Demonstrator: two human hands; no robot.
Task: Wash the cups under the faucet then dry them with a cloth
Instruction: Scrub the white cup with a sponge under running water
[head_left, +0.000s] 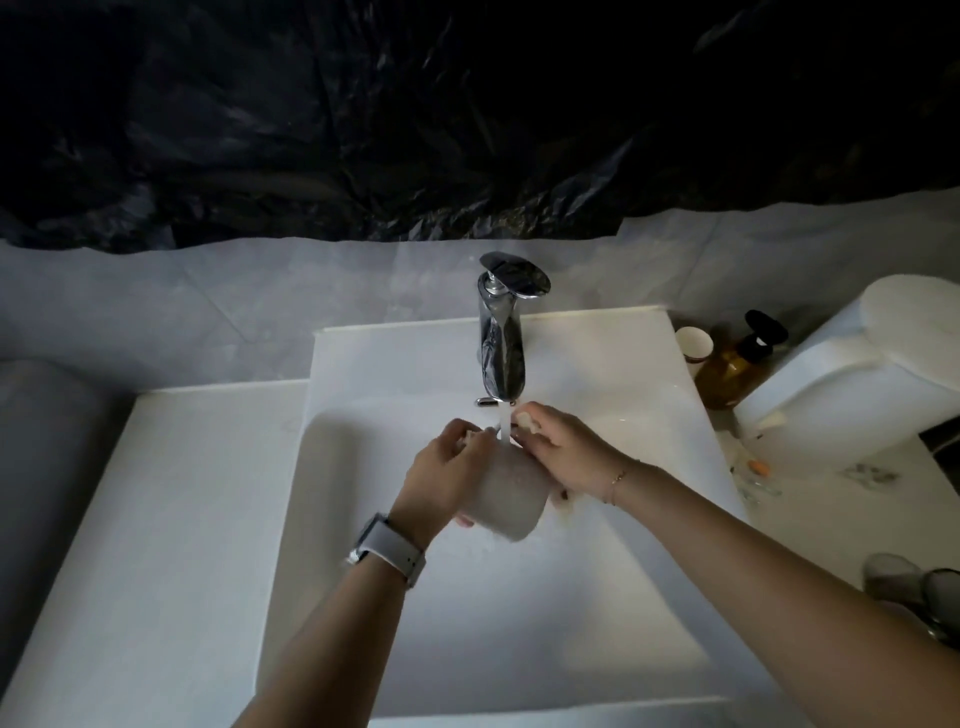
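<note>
A pale grey cup (506, 493) is tilted over the white sink (363, 597), its mouth turned up toward the chrome faucet (501, 343). A thin stream of water (503, 423) runs from the spout into the cup's mouth. My left hand (447, 467), with a watch on the wrist, grips the cup's left side. My right hand (563, 449) holds the cup's right side at the rim, fingers curled round it. Both hands hide part of the rim.
A second cup (693, 345) stands on the counter at the back right beside an amber pump bottle (737, 371). A large white container (852, 374) lies further right. Small items litter the right counter. Greyish objects (914, 587) sit at the right edge. White counter (156, 519) extends left.
</note>
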